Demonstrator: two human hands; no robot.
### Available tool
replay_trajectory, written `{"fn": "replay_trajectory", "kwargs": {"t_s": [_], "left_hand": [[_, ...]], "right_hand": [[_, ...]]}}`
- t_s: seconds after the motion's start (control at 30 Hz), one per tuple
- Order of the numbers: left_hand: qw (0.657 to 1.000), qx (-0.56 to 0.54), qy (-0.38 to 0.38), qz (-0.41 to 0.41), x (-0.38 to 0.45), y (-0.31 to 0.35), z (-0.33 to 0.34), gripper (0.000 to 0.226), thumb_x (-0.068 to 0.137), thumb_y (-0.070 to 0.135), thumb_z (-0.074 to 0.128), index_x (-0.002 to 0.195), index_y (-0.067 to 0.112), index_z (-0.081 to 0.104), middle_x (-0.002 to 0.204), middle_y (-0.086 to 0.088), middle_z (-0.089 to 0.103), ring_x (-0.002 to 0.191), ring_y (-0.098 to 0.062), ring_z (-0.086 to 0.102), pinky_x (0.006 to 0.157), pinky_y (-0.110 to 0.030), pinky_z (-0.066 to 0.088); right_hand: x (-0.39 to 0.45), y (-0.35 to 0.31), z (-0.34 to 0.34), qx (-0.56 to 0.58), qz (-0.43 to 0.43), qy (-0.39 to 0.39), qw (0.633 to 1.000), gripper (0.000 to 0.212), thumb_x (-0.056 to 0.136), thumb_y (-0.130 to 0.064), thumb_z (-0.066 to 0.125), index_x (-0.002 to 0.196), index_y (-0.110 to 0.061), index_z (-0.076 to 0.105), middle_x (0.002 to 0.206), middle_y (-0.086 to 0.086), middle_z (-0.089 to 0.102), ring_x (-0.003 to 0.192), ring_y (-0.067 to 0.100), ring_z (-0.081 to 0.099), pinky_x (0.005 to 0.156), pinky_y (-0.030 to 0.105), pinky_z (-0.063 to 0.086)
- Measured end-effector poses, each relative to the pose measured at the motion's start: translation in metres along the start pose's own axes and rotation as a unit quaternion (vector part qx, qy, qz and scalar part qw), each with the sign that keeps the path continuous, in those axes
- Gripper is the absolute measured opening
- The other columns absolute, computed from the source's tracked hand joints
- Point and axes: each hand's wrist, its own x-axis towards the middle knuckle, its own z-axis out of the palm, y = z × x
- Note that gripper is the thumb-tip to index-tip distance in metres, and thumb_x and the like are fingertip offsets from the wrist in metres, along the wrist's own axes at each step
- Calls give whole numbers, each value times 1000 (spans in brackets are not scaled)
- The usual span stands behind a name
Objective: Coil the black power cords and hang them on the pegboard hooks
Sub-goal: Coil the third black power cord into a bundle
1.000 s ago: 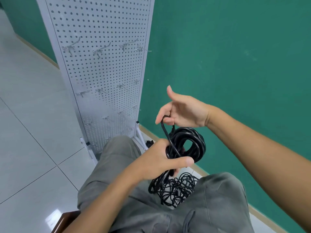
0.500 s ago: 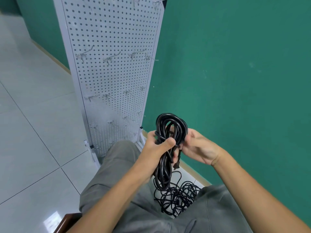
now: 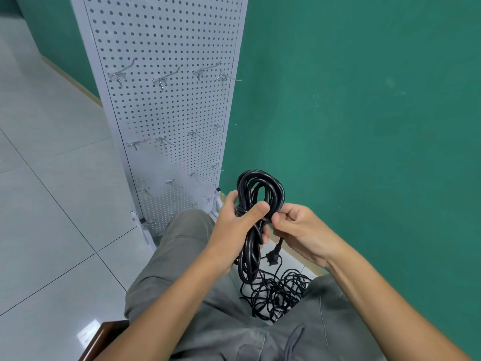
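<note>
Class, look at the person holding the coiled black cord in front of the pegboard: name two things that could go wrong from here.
1. The left hand grips the coiled cord at its middle only; if that grip loosens, the loops may spring apart.
2. The plug dangles free below the right hand, just above the tangled cords on the floor, and could snag in them when the coil is lifted toward the hooks.

Black cord (image 3: 256, 194), white perforated pegboard (image 3: 166, 100), green wall (image 3: 364, 113).

A bare indoor room, more a plain workroom or storage corner than a home. A freestanding white pegboard (image 3: 166, 105) with metal hooks (image 3: 161, 80) stands on glossy pale floor tiles (image 3: 52, 204); a plain green wall (image 3: 364, 113) rises right of it.
</note>
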Motion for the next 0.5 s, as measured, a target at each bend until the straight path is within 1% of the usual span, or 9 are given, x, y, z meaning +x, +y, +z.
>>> {"fn": "replay_trajectory", "kwargs": {"t_s": [0.07,0.1,0.17,0.2,0.27,0.3,0.4,0.43,0.5], "left_hand": [[1000,15,25,5,2,-1,-1,74,74,48,81,124,3,50,70,-11,67,55,-26,59,53,-33,53],[999,30,39,11,4,-1,-2,79,71,52,82,124,4,50,69,-11,67,55,-26,60,55,-35,53],[994,84,61,28,5,-2,-4,79,67,57,81,120,6,54,68,-8,68,56,-24,62,60,-40,55],[991,108,67,40,5,-3,-4,70,70,55,82,114,6,57,67,-6,68,56,-22,62,60,-40,55],[986,137,83,51,4,-5,-5,48,79,44,83,98,6,62,63,-6,66,54,-20,61,59,-37,53],[983,152,90,54,3,-5,-4,45,79,45,82,91,6,63,62,-7,66,53,-22,60,59,-38,52],[972,195,108,70,2,-8,-4,61,69,63,78,83,4,65,62,-10,68,57,-34,62,65,-48,53],[967,213,116,73,3,-9,-4,62,68,65,79,80,5,64,60,-7,67,58,-34,61,64,-47,52],[955,254,130,81,5,-11,-7,56,70,60,83,69,10,58,52,7,55,52,-23,48,55,-37,43]], "right_hand": [[-2,-3,7,-36,-17,36,999,28,94,-18,67,113,2,69,75,18,65,71,28,65,79,27,52],[-2,-4,10,-55,-22,58,997,22,96,-14,65,110,3,70,71,14,66,69,23,65,78,23,52],[-2,-4,16,-91,-27,106,990,16,97,-7,65,105,5,71,57,-3,65,56,5,62,73,13,49],[-1,-2,17,-107,-30,128,986,15,96,-6,66,103,7,72,52,-8,63,50,0,58,71,11,47],[-1,1,22,-118,-30,167,978,15,93,-6,69,95,9,73,49,-8,63,47,-2,57,66,8,46],[-1,1,25,-121,-29,185,975,13,92,-6,71,90,7,74,52,-7,66,49,-2,60,63,8,46],[0,2,30,-149,-20,224,963,10,88,-6,76,78,-9,78,71,-4,76,68,1,70,67,8,50],[0,2,32,-158,-17,232,960,11,88,-6,76,79,-11,79,77,-3,78,74,4,72,68,9,52],[-1,1,33,-197,-13,239,951,5,89,-10,77,86,-7,79,87,6,79,85,17,76,71,21,58]]}}
